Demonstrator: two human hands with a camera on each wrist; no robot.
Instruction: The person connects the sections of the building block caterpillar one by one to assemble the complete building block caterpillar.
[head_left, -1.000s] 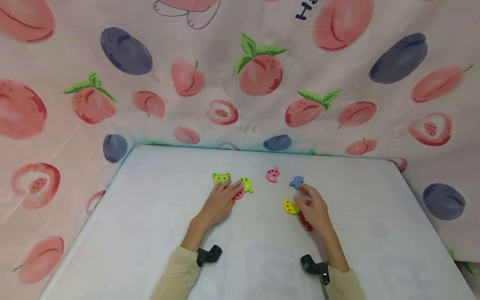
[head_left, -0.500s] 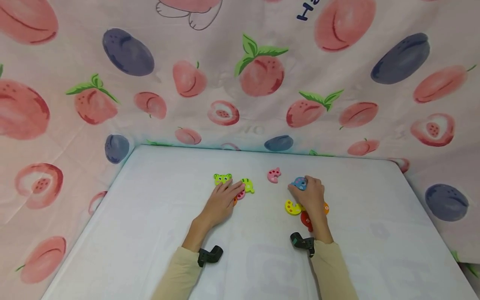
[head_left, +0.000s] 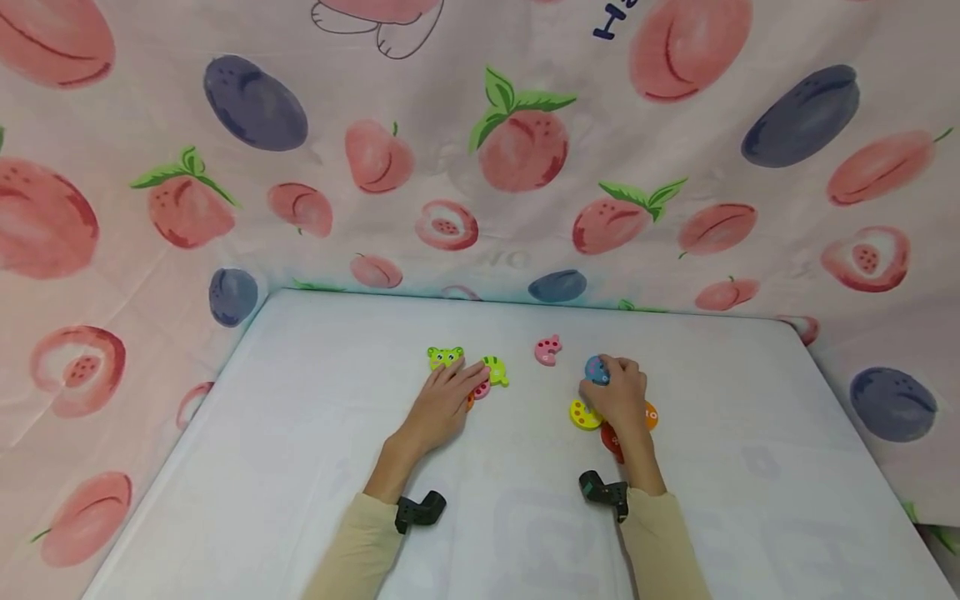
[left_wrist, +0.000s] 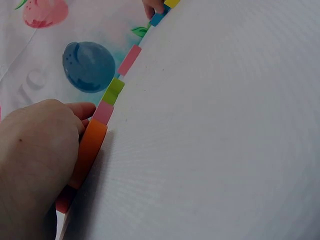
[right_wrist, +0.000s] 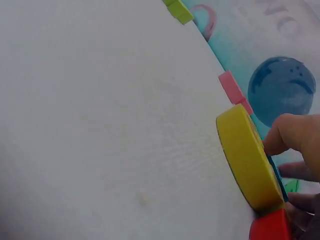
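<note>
The blue piece [head_left: 596, 369] sits on the right side of the group, at the fingers of the right hand [head_left: 617, 393]; thumb and fingers pinch it from either side, and the hand covers its near right part. In the right wrist view only a thin blue edge shows behind the yellow piece [head_left: 583, 417], so whether the two touch is hard to tell.

The red piece [head_left: 611, 439] lies on the near side, partly under the right wrist, and the orange piece [head_left: 651, 415] peeks out to the right of the hand, its other side hidden. The pink spotted piece [head_left: 547, 350] lies apart, toward the far edge, fully visible from above.

The left hand [head_left: 438, 408] rests over another cluster, its fingers extended and close together. The green face piece [head_left: 445, 357] is covered along its lower part; the green striped piece [head_left: 495, 372] shows just beyond the fingertips. Of the small pink piece [head_left: 482, 389] and the second orange piece [head_left: 470, 402] only slivers appear from above. The left wrist view adds a dark red piece [left_wrist: 65, 198], mostly behind the hand, its shape unclear.

Both beige sleeves [head_left: 663, 542] are cut off by the lower edge. Beneath is the white tabletop [head_left: 337, 433]; behind hangs a fruit-printed cloth [head_left: 442, 108], its lettering cropped at the top.
</note>
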